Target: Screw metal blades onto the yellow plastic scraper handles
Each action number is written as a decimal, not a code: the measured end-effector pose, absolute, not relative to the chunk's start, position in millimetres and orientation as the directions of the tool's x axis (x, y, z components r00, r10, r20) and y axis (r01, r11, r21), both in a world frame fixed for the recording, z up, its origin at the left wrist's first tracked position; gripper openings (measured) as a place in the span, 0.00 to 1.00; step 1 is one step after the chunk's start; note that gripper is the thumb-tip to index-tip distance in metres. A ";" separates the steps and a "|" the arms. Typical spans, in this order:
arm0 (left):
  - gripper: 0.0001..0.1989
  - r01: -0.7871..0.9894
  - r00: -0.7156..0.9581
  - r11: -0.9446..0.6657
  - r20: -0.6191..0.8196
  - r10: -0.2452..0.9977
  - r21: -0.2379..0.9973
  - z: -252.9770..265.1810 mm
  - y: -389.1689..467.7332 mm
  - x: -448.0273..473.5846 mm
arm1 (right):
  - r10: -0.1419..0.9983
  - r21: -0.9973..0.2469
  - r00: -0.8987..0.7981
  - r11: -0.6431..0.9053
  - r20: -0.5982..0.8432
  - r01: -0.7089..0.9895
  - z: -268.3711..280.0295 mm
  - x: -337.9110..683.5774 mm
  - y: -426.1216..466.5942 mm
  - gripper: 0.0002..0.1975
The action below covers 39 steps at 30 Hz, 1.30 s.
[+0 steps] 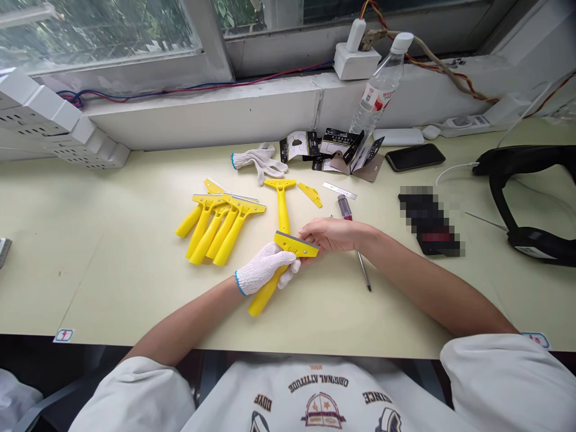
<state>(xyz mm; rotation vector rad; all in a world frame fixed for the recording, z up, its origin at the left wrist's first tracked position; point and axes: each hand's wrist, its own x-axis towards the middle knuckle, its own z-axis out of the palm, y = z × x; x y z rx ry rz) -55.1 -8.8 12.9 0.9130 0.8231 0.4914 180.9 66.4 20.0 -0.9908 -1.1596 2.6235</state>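
Note:
My left hand (pixel 267 268), in a white knit glove with a blue cuff, is wrapped round the neck of a yellow scraper (pixel 263 295). The scraper's wide head points away from me, a dark blade strip along its far edge. Bare, my right hand (pixel 328 234) is closed at the right end of that head, its fingertips partly hidden behind it. Just beyond lies a second yellow scraper (pixel 282 207), beside a loose yellow cover plate (pixel 310 195) and a flat metal blade (pixel 339 190). A screwdriver (pixel 344 207) passes beneath my right wrist, its tip toward me.
Several yellow scrapers (pixel 220 225) lie piled at left. Behind are a white glove (pixel 258 159), opened black-and-white packaging (pixel 299 145) and a plastic bottle (pixel 380 90). A phone (pixel 414 157), a blurred-out dark item (pixel 429 219) and a black looped frame (pixel 499 198) lie at right.

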 end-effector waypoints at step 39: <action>0.19 0.111 0.594 0.446 -0.419 0.686 0.888 19.8 -8.5 -57.9 | 0.784 -0.620 -0.515 0.221 -0.346 0.753 51.5 240.8 99.8 0.10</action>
